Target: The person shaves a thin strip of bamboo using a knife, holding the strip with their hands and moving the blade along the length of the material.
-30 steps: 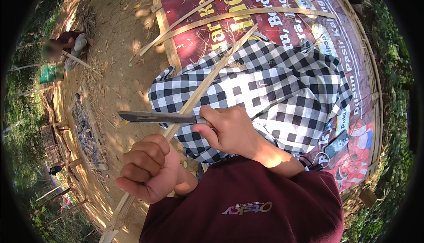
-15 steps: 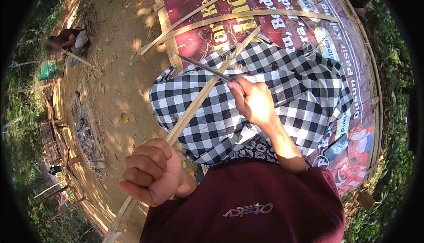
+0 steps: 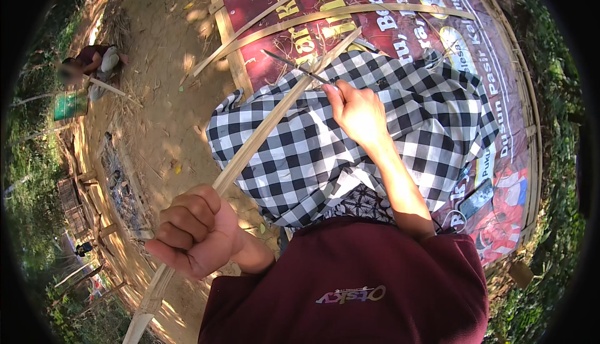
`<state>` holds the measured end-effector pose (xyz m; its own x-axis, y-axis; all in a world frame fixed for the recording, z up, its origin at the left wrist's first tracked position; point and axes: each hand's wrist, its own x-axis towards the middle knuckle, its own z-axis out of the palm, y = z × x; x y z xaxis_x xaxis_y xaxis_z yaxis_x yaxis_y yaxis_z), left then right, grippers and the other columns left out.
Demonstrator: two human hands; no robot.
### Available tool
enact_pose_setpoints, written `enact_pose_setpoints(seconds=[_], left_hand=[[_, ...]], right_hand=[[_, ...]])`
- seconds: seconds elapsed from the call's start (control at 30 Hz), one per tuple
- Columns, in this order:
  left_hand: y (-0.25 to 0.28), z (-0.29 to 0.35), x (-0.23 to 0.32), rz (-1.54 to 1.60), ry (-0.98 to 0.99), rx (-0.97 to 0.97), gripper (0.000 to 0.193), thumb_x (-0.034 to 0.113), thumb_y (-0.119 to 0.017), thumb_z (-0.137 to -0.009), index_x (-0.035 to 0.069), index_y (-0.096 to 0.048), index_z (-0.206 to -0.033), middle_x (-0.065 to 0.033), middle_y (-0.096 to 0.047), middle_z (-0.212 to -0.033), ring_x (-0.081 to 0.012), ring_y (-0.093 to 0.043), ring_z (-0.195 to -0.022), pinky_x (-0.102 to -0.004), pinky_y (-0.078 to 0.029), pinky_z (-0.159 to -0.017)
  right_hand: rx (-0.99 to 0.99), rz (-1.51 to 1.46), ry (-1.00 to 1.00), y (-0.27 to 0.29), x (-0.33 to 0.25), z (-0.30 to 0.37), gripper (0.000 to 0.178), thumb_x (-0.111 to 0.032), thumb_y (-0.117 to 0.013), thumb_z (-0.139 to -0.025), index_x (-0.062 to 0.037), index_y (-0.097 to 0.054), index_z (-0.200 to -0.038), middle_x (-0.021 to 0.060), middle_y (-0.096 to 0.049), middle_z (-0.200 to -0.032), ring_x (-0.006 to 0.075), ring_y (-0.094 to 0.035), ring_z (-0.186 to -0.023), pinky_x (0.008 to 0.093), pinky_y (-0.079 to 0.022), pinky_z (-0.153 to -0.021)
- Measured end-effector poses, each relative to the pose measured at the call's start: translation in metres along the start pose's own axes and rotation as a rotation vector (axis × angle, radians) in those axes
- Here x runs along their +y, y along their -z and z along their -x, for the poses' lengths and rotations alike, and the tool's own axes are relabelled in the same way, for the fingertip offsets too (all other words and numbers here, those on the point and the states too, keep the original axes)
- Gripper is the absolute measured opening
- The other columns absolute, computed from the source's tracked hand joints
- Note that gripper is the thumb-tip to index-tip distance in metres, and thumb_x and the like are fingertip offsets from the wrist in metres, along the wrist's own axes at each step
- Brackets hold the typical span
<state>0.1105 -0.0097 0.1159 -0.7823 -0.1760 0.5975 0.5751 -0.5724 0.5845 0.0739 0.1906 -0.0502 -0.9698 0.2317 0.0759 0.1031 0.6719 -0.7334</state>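
A long pale bamboo strip (image 3: 262,131) runs slantwise from the lower left up across my lap. My left hand (image 3: 195,231) is wrapped in a fist round its lower part. My right hand (image 3: 359,114) is closed on a knife; the handle is hidden in my fingers. The dark, narrow blade of the knife (image 3: 281,58) crosses the strip near its upper end and appears to touch it. Under both lies a black-and-white checked cloth (image 3: 400,134) spread over my legs.
A printed red banner (image 3: 256,0) covers the platform, with thin curved bamboo strips (image 3: 350,10) on it. A phone (image 3: 476,199) lies at the right. Across the dirt ground (image 3: 162,94), at far left, another person (image 3: 100,63) sits holding a stick near a green box (image 3: 70,104).
My left hand has pulled down and to the left, drawing the bamboo strip with it. The knife and my right hand have shifted slightly up and sit nearer the strip's upper end.
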Motion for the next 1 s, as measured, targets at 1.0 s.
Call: enact_pose_setpoints(seconds=[1.0], left_hand=[[-0.011,0.01,0.001,-0.138,0.045,-0.212,0.053,0.034,-0.028,-0.102,0.017,-0.021,-0.052,0.0047,-0.018,-0.043,-0.0068,-0.014,-0.036,-0.0237,-0.015,-0.041]], right_hand=[[0.0,0.137,-0.069,0.022,-0.002,-0.019,0.045,-0.042,-0.05,-0.092,-0.004,-0.058,-0.071,0.0186,-0.057,-0.052,0.0395,-0.061,-0.055,0.0474,-0.047,-0.046]])
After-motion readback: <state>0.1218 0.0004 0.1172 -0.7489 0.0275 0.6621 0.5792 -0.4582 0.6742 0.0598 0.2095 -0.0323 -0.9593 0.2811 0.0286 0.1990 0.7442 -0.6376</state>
